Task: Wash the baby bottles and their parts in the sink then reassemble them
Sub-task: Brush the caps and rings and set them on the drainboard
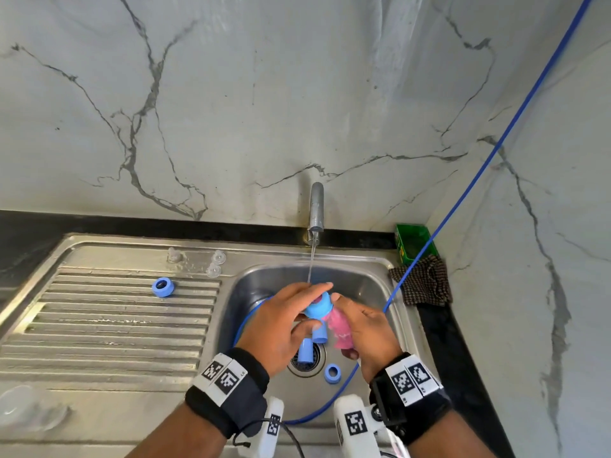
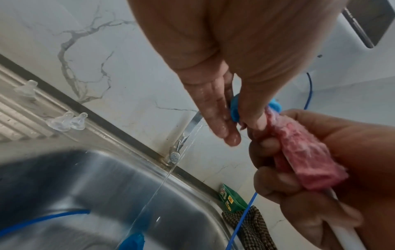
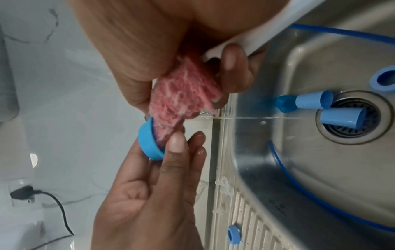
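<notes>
while water runs, left hand (image 1: 274,328) fingers pinching blue ring (image 1: 318,306), right hand (image 1: 367,328) fingers gripping pink scrubber (image 1: 340,327)

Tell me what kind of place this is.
Most likely a home kitchen: a steel sink with a ribbed drainboard, a running tap on a marble-look wall, and a checked dishcloth on the counter.

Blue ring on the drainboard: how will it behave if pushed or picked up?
The blue ring looks like rigid moulded plastic, so probably stiff and light. It lies tilted across the ribbed drainboard, so a push may roll it. Water is running nearby, so it may be slippery.
</notes>
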Motion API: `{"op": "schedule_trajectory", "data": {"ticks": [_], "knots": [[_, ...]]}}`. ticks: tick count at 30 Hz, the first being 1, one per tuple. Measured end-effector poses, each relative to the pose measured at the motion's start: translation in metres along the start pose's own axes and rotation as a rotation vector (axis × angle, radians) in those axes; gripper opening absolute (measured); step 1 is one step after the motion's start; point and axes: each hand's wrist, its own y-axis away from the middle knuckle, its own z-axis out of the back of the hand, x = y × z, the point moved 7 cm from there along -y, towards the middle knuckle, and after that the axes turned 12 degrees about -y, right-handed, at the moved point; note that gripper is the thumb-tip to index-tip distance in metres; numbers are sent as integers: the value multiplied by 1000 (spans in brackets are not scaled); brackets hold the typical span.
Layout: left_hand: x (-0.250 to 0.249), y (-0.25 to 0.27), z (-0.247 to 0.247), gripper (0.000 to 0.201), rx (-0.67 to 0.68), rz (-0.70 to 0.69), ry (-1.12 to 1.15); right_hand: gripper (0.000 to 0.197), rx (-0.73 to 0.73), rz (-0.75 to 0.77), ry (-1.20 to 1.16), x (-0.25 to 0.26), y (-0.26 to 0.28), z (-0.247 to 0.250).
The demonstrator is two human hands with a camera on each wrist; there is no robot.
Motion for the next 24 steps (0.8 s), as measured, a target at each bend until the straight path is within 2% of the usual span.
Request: {"op": "schedule_trajectory", "data": {"ticks": [3,7,9,11,12,18,20,22,23,24], "knots": [[6,3,8,58,-52,6,-35,42,19,-5,-22,-3,6,-10],[17,4,13,43,-44,40,-53,36,37,42,-14,-8,14,-29],[22,7,9,46,27,41,-38,32,10,72,-21,-9,14,-34],[26,9,5,61,101,23,24,30,-7,91,-36,-9,12,-33],[28,9,7,66,105,10,60,29,-2,101,-17,-7,12,-33],[24,5,18,66,97,-37,114,23,63,223,105,4,17,-31],[22,3,17,52,68,2,169,29,91,285,109,9,20,-30],[17,2,16,33,82,101,323,33,115,354,117,13,23,-27],[12,3,13,29,109,164,429,33,144,417,141,16,27,-25],[9,3,9,33,140,239,528,31,182,492,186,19,29,-24]]}}
